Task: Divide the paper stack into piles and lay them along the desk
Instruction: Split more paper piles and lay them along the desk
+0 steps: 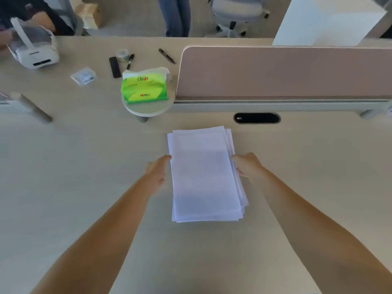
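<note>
There is one paper stack (205, 177) and it lies flat on the desk (84, 166), right in front of the person, between the two hands. The sheets are white and a bit messy, so some edges stick out on the right side. No other piles are on the desk.

The left hand (158, 172) is at the left edge of the stack. Its fingers look nearly straight and just touch the paper. The right hand (247, 166) is at the right edge with bent fingers. I cannot tell if it pinches any sheets or only touches them.

Farther back sits one green tissue pack (145, 89) on a small round stand (146, 109). Behind it are two pens (167, 56), one black bar (114, 67) and one roll of tape (123, 54). One small clear packet (83, 75) and one white printer (35, 49) are to the left. One pink divider (275, 73) stands on the right. Past the desk are one office chair (235, 11) and one person's legs (176, 15).
</note>
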